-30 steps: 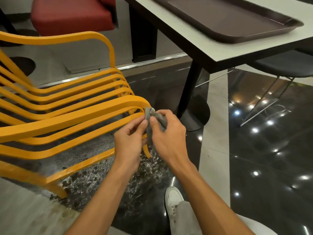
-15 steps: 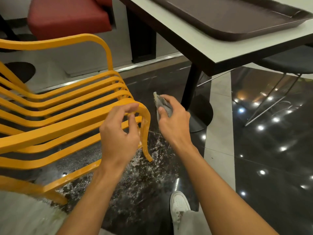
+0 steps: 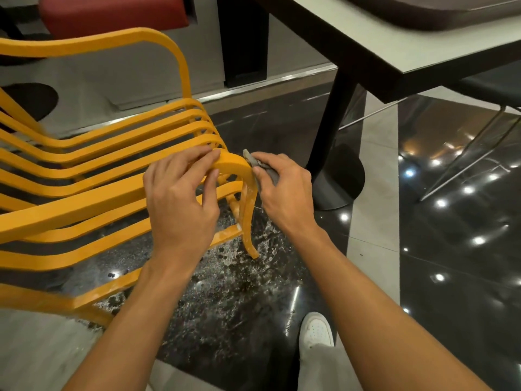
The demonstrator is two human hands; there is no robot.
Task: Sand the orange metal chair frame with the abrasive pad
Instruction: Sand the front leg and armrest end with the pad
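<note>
The chair frame (image 3: 93, 204) and abrasive pad (image 3: 249, 160), touching
We see the slatted orange frame upright, pale scuffs on its front leg; the folded grey pad lies against the outer curve where the near armrest turns down.

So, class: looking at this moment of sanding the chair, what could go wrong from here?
1. The left hand holds the chair frame right beside the pad, so a slipped stroke could scrape its fingers.
2. Pale dust lies on the glossy floor near the shoe; it might be slippery.
</note>
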